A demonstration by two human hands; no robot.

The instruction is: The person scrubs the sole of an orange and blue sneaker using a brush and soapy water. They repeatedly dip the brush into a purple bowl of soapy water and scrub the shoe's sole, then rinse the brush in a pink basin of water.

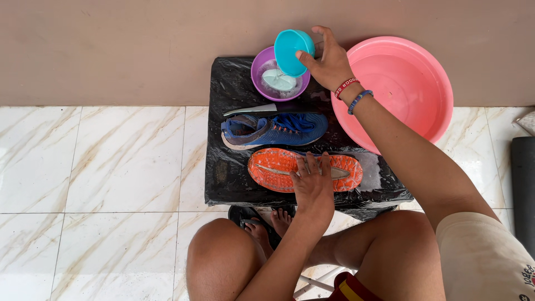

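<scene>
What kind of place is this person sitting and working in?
Probably a tiled home porch or yard corner used for washing shoes: marble-look floor tiles against a plain wall, a pink wash basin, and blue running shoes on a plastic-covered stand.

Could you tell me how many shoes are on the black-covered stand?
2. One blue shoe lies on its side toward the wall; the other lies sole-up with its orange sole showing, under the left hand. None seem hidden.
</scene>
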